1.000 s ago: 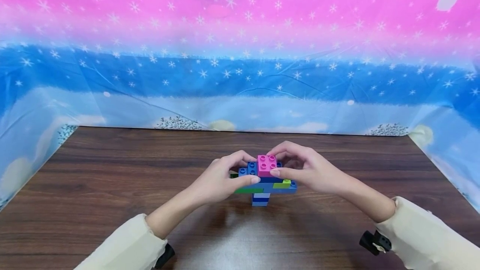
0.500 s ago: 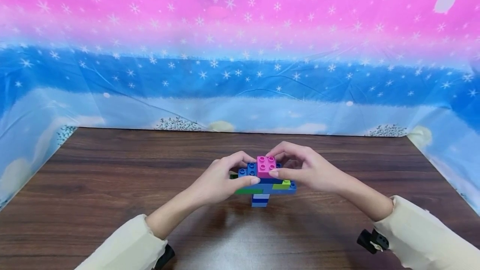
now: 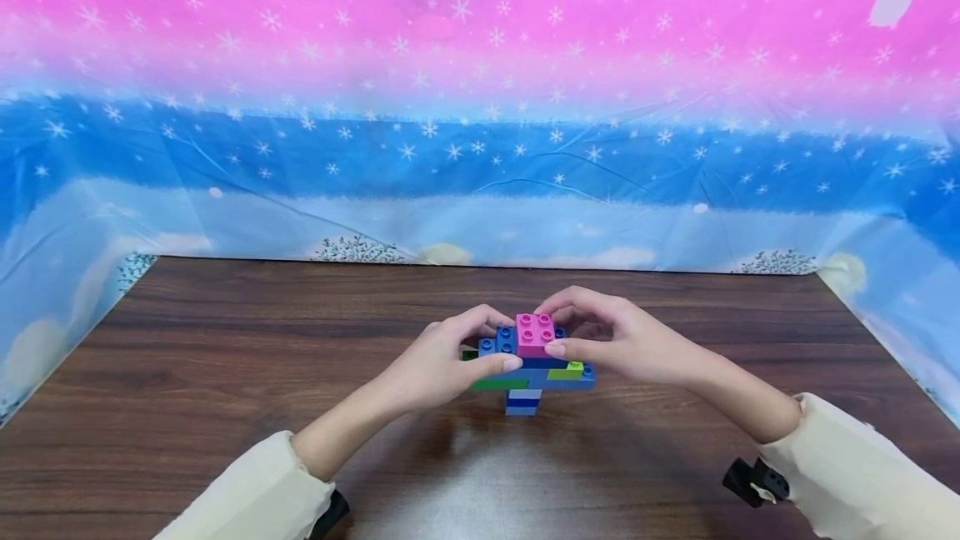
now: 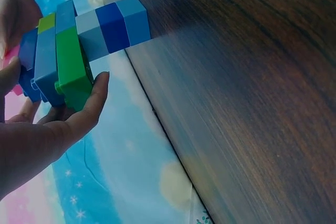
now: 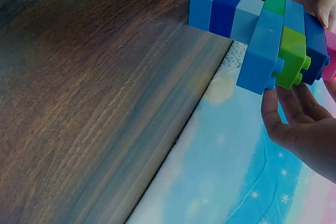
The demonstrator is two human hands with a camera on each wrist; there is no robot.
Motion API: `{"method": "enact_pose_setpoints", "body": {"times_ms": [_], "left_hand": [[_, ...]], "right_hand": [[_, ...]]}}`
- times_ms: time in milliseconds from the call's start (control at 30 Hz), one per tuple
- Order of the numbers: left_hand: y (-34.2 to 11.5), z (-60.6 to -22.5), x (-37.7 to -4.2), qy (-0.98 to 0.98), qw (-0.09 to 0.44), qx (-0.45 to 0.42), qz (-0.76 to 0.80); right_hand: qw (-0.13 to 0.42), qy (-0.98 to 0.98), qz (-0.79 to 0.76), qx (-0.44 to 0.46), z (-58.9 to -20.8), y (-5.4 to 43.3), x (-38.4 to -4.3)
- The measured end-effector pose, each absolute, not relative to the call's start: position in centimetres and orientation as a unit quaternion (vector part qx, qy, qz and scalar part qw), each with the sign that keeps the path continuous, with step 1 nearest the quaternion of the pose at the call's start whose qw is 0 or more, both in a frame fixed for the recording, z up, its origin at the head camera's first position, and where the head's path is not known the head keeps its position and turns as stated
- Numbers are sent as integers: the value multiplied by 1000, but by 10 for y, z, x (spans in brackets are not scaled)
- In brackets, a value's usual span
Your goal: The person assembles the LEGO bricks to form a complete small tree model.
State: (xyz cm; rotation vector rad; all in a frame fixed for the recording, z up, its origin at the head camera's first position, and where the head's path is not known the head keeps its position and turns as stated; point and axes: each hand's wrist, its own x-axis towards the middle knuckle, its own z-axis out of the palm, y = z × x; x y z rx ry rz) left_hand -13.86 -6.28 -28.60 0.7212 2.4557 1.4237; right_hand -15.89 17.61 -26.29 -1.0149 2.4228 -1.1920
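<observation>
A model of toy building bricks (image 3: 534,378) stands upright between my hands in the head view, its narrow stem (image 3: 521,403) of light and dark blue bricks pointing down to the table. A pink brick (image 3: 535,342) with studs tops it. My left hand (image 3: 444,361) grips the model's left side, thumb in front and fingers behind. My right hand (image 3: 637,347) pinches the pink brick, thumb at its front right corner and index finger at its back. A green brick (image 4: 71,64) shows in the left wrist view, a lime brick (image 5: 292,56) in the right. Some fingertips are hidden.
The dark wooden table (image 3: 225,340) extends around the model. A snowflake-patterned cloth (image 3: 480,148) in pink and blue hangs along its back and sides. Black wrist cameras (image 3: 756,482) sit below the pale sleeves (image 3: 862,465).
Both hands keep their hold on the model and the pink brick. Hands and model show only a very slight shift in the view.
</observation>
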Motion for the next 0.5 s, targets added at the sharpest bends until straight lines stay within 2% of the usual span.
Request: {"method": "enact_pose_setpoints", "body": {"times_ms": [500], "left_hand": [[-65,-286,-138,839,114,235,477]], "right_hand": [[153,846,-399,-320,-279,196,-157]]}}
